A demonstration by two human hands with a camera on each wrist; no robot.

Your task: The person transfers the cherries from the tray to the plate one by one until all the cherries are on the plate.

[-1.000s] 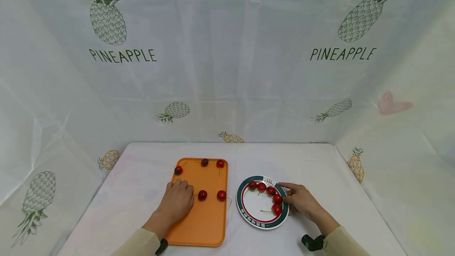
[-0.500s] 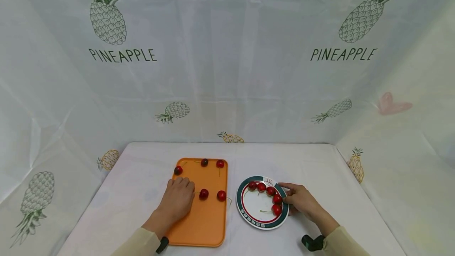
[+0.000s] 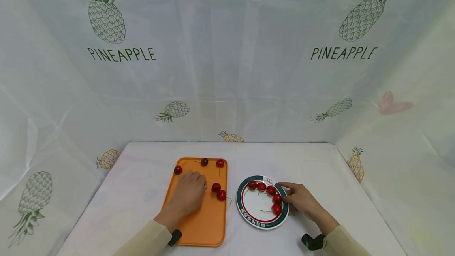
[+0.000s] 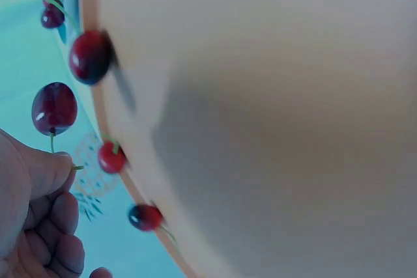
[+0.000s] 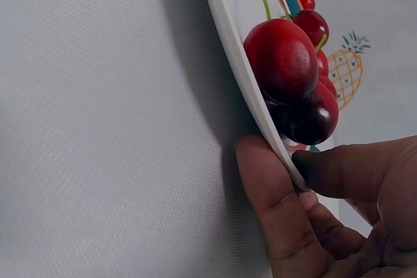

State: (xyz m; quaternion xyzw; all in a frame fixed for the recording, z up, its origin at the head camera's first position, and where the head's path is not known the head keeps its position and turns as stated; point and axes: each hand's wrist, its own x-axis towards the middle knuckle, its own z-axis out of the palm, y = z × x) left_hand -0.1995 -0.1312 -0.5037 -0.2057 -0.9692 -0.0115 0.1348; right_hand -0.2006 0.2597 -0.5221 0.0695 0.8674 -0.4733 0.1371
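**Head view: a held cherry at the right side of an orange tray**

The left hand, over the tray's middle, pinches the green stem of the held cherry between thumb and finger, its other fingers curled. Just beside the fruit lies a right-edge cherry, its stem crossing the tray's rim; the held cherry's height above the tray is hard to judge. Three more cherries sit along the tray's far end: one near the left corner, one midway, one at the right corner. To the tray's right, apart from it, a green-rimmed plate carries five cherries in an arc. The right hand grips the plate's rim on the side away from the tray, thumb above.
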